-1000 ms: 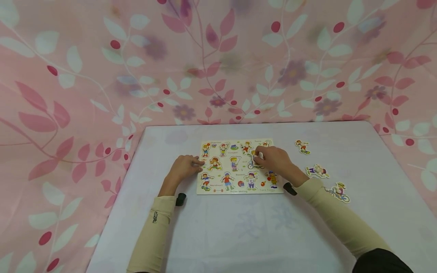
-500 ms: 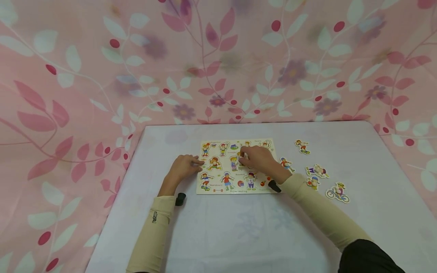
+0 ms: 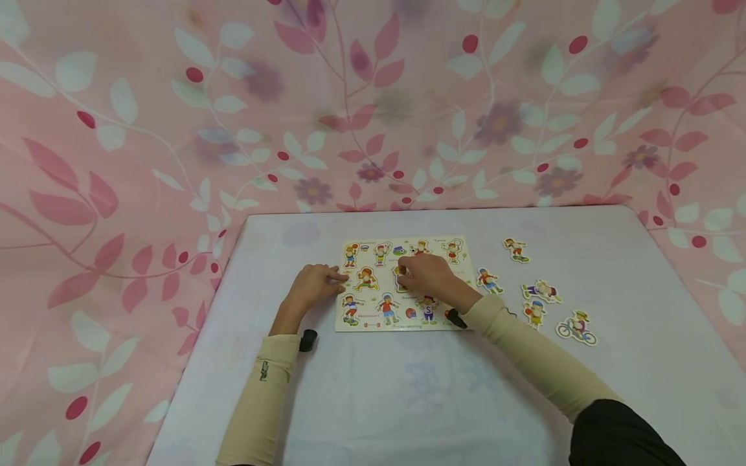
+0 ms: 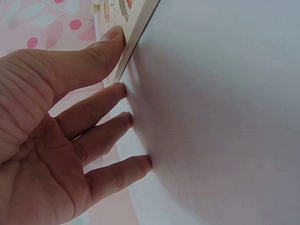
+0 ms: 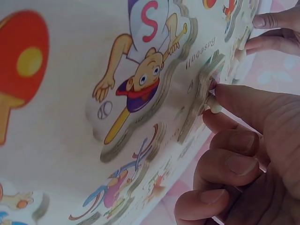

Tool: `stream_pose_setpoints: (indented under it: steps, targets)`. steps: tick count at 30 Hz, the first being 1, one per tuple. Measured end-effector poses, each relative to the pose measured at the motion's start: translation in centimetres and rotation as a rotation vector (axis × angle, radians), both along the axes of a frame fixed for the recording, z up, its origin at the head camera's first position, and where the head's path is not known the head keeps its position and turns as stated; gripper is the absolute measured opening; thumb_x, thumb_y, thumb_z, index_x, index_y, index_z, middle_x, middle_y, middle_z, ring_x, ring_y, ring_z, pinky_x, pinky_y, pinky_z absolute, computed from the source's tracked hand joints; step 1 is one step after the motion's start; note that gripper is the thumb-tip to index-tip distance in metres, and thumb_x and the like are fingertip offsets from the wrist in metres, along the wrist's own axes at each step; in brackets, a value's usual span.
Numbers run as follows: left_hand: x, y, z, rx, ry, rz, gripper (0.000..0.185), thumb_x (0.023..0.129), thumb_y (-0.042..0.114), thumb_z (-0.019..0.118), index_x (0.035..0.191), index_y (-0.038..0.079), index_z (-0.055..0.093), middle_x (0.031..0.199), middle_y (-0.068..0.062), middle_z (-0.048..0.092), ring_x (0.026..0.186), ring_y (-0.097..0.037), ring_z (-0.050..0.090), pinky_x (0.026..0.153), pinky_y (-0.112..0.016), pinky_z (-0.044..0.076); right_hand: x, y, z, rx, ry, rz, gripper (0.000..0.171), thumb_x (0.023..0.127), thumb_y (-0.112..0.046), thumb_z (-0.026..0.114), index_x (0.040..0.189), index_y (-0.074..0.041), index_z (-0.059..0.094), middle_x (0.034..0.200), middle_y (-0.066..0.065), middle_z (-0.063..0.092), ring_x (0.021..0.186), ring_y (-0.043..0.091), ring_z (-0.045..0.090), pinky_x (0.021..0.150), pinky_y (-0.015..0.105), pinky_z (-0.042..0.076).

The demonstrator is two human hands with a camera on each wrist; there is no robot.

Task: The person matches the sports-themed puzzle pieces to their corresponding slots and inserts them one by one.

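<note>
A pale wooden peg puzzle board (image 3: 373, 304) with sporty cartoon children lies on the table. My left hand (image 3: 311, 285) is at its left edge. In the left wrist view, the thumb (image 4: 105, 51) rests on the board's edge and the fairly straight fingers (image 4: 103, 136) touch the tabletop. Over the middle row, my right hand (image 3: 428, 277) pinches the small knob (image 5: 215, 104) of a puzzle piece (image 5: 202, 93) between thumb and index finger. Most of that piece's picture is hidden. The baseball player picture (image 5: 145, 79) is close by.
Several loose cutout pieces lie right of the board: a skateboarder (image 3: 516, 250), a child in blue shorts (image 3: 488, 281), a sideways figure (image 3: 542, 292), one in a blue cap (image 3: 533, 312) and a cyclist (image 3: 577, 328). A floral pink curtain (image 3: 350, 129) hangs behind the white table (image 3: 396, 401).
My right hand has moved left across the board, from the right of the middle row to near its centre. Loose pieces beside the right forearm have come into view. My left hand has stayed put.
</note>
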State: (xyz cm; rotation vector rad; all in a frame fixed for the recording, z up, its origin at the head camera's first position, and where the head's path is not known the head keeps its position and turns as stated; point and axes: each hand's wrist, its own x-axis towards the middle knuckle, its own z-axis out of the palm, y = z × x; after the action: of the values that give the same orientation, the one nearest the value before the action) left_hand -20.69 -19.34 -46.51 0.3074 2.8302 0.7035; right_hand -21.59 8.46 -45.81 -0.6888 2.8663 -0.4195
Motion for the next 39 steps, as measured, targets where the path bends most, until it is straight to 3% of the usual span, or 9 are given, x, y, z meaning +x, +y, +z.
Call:
stream_pose_setpoints:
  steps: [12,21,30,39]
  targets:
    - [0.0,0.0,0.1,0.0,0.008,-0.012,0.03,0.085,0.021,0.079,0.114,0.016,0.075,0.131,-0.008,0.061,0.132,-0.036,0.047,0.111,-0.05,0.033,-0.2,-0.8,-0.2,0.048,0.012,0.003,0.017,0.093,-0.031,0.068,0.087,-0.018,0.06,0.069,-0.003,0.057,0.056,0.015,0.048,0.046,0.028,0.031]
    - [-0.1,0.1,-0.1,0.001,-0.003,0.002,0.031,0.085,0.022,0.079,0.115,0.016,0.075,0.133,-0.008,0.06,0.133,-0.036,0.046,0.112,-0.05,0.032,0.4,0.1,0.4,0.008,-0.023,-0.025,0.02,0.093,-0.037,0.067,0.101,-0.018,0.068,0.087,-0.001,0.068,0.067,0.016,0.053,0.055,0.03,0.039]
    - [-0.1,0.1,0.2,-0.003,-0.008,-0.003,0.03,0.085,0.022,0.078,0.114,0.016,0.075,0.133,-0.008,0.06,0.133,-0.036,0.046,0.111,-0.05,0.033,1.9,2.6,1.5,-0.037,0.01,-0.04,0.022,0.095,-0.036,0.065,0.109,-0.018,0.067,0.067,-0.006,0.057,0.056,0.013,0.047,0.046,0.028,0.034]
    - [0.0,0.0,0.1,0.007,-0.016,0.0,0.03,0.085,0.021,0.078,0.114,0.016,0.075,0.132,-0.008,0.061,0.134,-0.037,0.045,0.113,-0.05,0.03,3.7,5.8,2.5,-0.011,0.041,-0.073,0.024,0.093,-0.033,0.067,0.111,-0.016,0.069,0.069,-0.007,0.062,0.056,0.012,0.049,0.045,0.028,0.037]
